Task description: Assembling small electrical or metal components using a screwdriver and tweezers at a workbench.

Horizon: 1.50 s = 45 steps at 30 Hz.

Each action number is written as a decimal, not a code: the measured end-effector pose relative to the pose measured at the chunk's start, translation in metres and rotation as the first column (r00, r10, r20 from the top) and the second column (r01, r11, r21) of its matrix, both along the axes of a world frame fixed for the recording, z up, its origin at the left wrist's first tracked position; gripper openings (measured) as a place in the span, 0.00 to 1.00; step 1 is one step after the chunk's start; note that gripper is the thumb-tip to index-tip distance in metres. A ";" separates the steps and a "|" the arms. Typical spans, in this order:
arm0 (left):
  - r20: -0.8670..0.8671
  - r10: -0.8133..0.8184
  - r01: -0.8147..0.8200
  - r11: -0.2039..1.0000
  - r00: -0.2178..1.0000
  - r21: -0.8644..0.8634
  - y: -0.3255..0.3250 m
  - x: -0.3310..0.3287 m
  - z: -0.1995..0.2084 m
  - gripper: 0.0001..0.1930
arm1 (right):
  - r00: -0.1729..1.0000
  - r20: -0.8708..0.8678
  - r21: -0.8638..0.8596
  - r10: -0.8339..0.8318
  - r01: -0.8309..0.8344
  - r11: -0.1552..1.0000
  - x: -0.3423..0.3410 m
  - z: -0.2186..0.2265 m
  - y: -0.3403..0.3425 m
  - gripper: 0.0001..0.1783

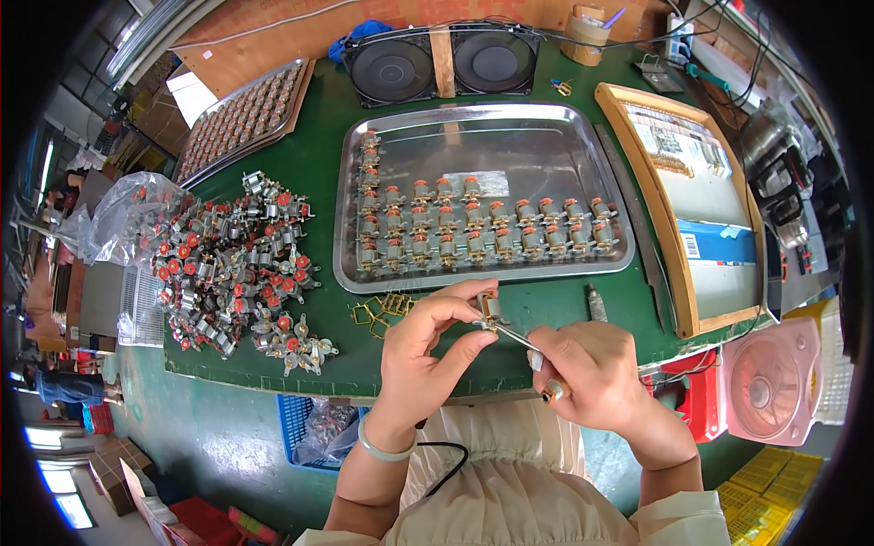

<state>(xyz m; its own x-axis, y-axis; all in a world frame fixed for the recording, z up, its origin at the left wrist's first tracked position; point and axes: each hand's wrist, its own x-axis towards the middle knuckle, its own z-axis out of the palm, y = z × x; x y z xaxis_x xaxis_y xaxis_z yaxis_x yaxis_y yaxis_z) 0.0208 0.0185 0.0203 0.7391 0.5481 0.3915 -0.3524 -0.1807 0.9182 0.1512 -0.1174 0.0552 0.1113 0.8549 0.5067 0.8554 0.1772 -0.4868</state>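
My left hand (pixel 426 341) pinches a small silver metal part (pixel 490 308) with a brass-coloured frame between thumb and fingers. In my right hand (pixel 587 369) are thin metal tweezers (pixel 515 335), their tips touching that part. A tool handle with a dark round end (pixel 553 391) also shows under the right fingers; its kind is unclear. Several loose brass-coloured frames (pixel 371 315) lie left of my left hand. Beyond the hands, a metal tray (pixel 537 150) holds rows of small silver parts with red tops (pixel 446 218).
A heap of red-topped silver parts (pixel 246 264) and a clear plastic bag (pixel 127 214) sit at left. Another filled tray (pixel 241 118) stands behind them. Two black fan-like units (pixel 391 68) stand at the back. A wooden frame (pixel 687 318) and a pink fan (pixel 769 387) are at right.
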 end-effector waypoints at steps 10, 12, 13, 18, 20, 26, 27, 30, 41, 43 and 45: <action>0.030 -0.050 0.049 0.997 0.998 0.051 0.001 -0.004 0.005 0.10 | 0.043 -0.991 -0.137 -0.130 -0.378 0.916 0.004 -0.008 -0.005 0.09; 0.067 -0.050 0.045 0.996 0.997 0.073 -0.002 -0.002 0.005 0.10 | -0.363 -0.928 0.097 -0.083 -0.452 0.887 0.004 -0.020 -0.007 0.12; 0.088 -0.031 0.023 0.995 0.996 0.096 -0.003 -0.001 0.003 0.10 | -0.363 -0.928 0.098 -0.083 -0.454 0.886 0.002 -0.017 -0.007 0.12; 0.166 0.028 -0.046 0.993 0.986 0.107 -0.003 0.002 -0.001 0.12 | 0.350 -0.937 -0.105 -0.012 -0.249 0.963 -0.002 -0.008 -0.013 0.10; 0.229 0.026 -0.037 0.998 0.973 0.044 -0.005 0.002 -0.001 0.13 | 0.735 -0.679 -0.147 0.002 -0.138 0.979 0.004 -0.009 -0.009 0.10; 0.243 0.017 -0.031 0.998 0.970 0.055 -0.008 0.004 -0.001 0.13 | 0.958 0.204 -0.298 -0.201 0.256 0.920 0.008 -0.025 -0.003 0.12; 0.242 0.017 -0.032 0.998 0.970 0.056 -0.008 0.005 -0.002 0.13 | 0.957 0.180 -0.295 -0.227 0.273 0.915 0.007 -0.021 -0.002 0.13; 0.258 0.016 -0.032 0.998 0.966 0.059 -0.008 0.006 -0.005 0.13 | 0.971 -0.054 -0.207 -0.234 0.218 0.954 0.001 -0.004 0.005 0.14; 0.194 0.039 -0.060 0.993 0.980 0.103 -0.015 0.004 -0.004 0.16 | 0.960 -0.279 0.026 0.033 -0.027 0.999 -0.004 0.008 0.017 0.12; 0.192 0.059 -0.087 0.986 0.980 0.145 -0.013 0.001 -0.006 0.16 | 0.959 -0.279 0.022 0.051 -0.047 0.999 -0.004 0.009 0.018 0.11; 0.191 0.077 -0.113 0.976 0.979 0.187 -0.013 0.000 -0.006 0.17 | 0.956 -0.286 0.018 0.058 -0.055 0.998 -0.004 0.007 0.017 0.11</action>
